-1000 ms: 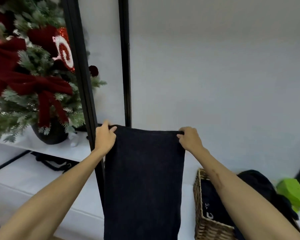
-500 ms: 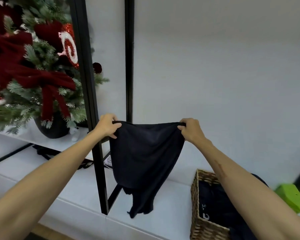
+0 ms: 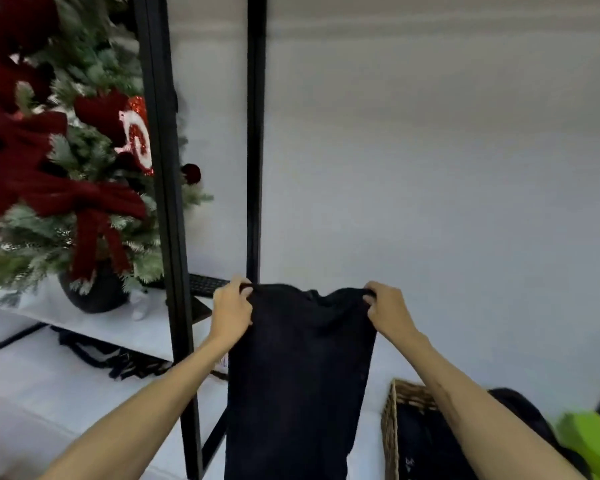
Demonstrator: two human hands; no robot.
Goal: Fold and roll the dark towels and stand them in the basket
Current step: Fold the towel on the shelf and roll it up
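Towel (image 3: 298,375), dark and soft, hangs from left hand (image 3: 231,315) and right hand (image 3: 388,313).

No legible text anywhere

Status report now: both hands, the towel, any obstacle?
Left hand, right hand grip dark towel top corners. Towel hangs unfolded. Woven wicker basket lower right, unobstructed.

I hold a dark towel (image 3: 298,375) by its top corners, hanging long and slack before me, while the wicker basket (image 3: 390,431) sits at four o'clock holding dark cloth.
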